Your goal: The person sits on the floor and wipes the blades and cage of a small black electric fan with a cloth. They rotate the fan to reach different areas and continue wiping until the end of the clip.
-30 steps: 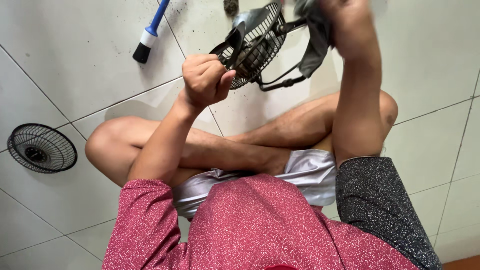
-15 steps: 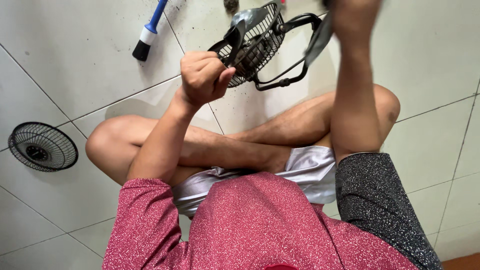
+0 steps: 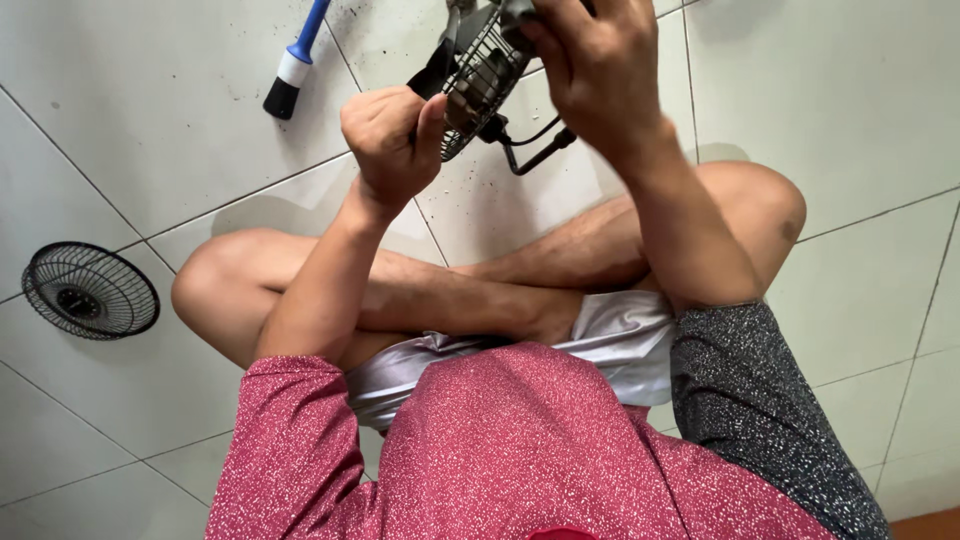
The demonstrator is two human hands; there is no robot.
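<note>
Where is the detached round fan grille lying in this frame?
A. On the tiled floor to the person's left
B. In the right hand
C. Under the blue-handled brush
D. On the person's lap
A: the detached fan grille lies flat on the tiled floor at the left, apart from both hands.

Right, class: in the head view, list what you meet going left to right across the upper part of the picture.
Round black wire fan grille lying on the floor → blue-handled brush with black bristles → left hand → small black fan in its wire cage → right hand.
</note>
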